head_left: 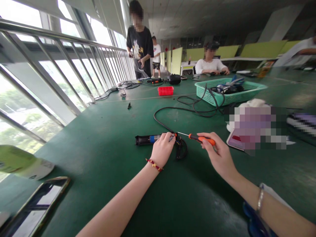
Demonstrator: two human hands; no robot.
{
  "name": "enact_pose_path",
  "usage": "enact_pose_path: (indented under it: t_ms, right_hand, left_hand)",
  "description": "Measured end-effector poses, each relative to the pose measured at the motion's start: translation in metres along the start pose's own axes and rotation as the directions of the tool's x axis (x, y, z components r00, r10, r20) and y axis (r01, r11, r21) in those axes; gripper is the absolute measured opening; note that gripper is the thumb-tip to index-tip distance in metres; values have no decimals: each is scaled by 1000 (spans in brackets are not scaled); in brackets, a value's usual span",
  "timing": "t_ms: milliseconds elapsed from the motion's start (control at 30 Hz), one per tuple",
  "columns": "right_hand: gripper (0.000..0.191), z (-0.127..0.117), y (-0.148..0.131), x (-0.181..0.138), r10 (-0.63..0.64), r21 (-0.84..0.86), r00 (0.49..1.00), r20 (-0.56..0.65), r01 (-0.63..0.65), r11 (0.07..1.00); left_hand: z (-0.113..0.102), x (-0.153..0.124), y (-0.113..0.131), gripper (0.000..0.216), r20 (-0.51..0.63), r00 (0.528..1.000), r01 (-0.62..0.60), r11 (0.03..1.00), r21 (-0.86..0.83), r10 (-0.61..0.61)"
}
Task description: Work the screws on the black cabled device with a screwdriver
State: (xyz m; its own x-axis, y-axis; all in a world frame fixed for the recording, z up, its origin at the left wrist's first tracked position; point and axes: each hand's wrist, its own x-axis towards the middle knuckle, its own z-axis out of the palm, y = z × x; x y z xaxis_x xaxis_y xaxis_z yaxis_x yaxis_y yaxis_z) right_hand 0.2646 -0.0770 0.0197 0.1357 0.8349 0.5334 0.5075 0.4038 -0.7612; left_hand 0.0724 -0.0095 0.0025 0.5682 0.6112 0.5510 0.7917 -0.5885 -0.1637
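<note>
The left hand rests on the green tabletop, its grip closed over one end of a black tool with a blue band. The tool lies flat on the tabletop, its free end pointing to the person's left. The right hand has its grip closed around the orange handle of a screwdriver. The thin metal shaft reaches left to the spot just past the left hand's fingers. The tip seems to touch a small orange part there, though the view is too small to be sure.

A black cable starts at that end of the tool and bunches in a small loop just beside the left hand. It then curves away across the tabletop towards a green basket holding more cables. A red box sits farther back, well apart from the hands. A phone lies near the front left edge. One person stands by the railing at the far end, and another sits at the tabletop behind the basket.
</note>
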Motion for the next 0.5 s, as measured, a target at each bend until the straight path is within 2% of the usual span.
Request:
enact_pose_path:
  t_ms: [67, 167, 300, 367, 500]
  right_hand:
    - [24, -1, 0, -1, -10, 22, 1000, -12, 10, 1000]
    - [23, -1, -1, -2, -20, 36, 1000, -22, 21, 999]
    - [24, -1, -3, -4, -18, 59, 1000, -15, 19, 998]
    - [23, -1, -3, -5, -25, 82, 1000, -11, 26, 996]
    - [21, -1, -4, -6, -55, 119, 998, 8, 53, 991]
  left_hand:
    - [0, 0, -1, 20, -2, 1000, 2, 1000, -12, -2]
    - [-2, -2, -6, 25, 10, 999, 51, 991, -126, -50]
    - [-1, -5, -22, 56, -11, 979, 198, 956, -217, -205]
    - [1, -5, -30, 65, 0, 974, 220, 953, -206, -225]
    - [3, -4, -39, 55, 105, 976, 208, 955, -211, -189]
